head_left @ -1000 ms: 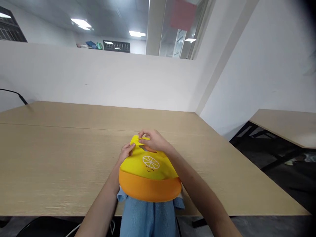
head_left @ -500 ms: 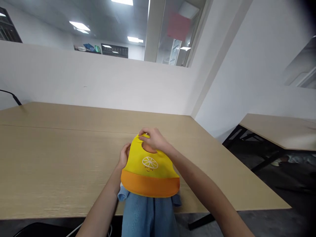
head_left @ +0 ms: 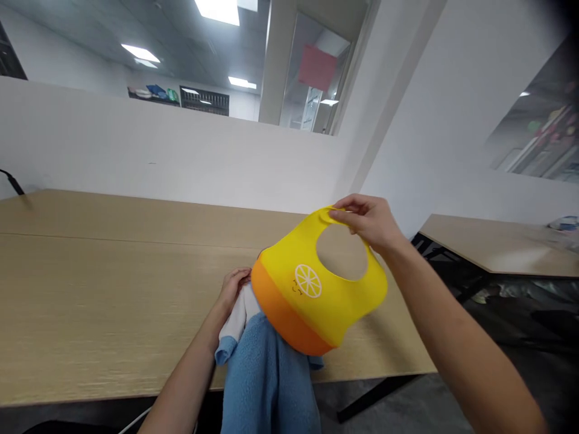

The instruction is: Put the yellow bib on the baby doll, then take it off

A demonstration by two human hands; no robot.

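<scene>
A yellow silicone baby bib [head_left: 289, 253] with an orange catch pocket and a white citrus-slice print is lifted at a tilt. My right hand [head_left: 368, 220] pinches its neck strap at the top, and the neck opening shows the table through it. Below and partly behind the bib is a small outfit [head_left: 260, 367], with white sleeves, blue cuffs and fuzzy blue trousers hanging over the table edge. My left hand [head_left: 233, 292] is closed at the outfit's left shoulder, its fingertips partly hidden by the bib. The outfit's top is mostly hidden.
The light wood table [head_left: 126, 301] runs back to a white wall [head_left: 181, 157] with a window above it. A black cable end [head_left: 15, 184] rests at the far left. Another table [head_left: 488, 241] stands at the right, beyond a gap.
My right hand has moved right and upward with the bib, which has swung from lying over the outfit to a tilt. A white sleeve is now uncovered. My left hand stays at the outfit.
</scene>
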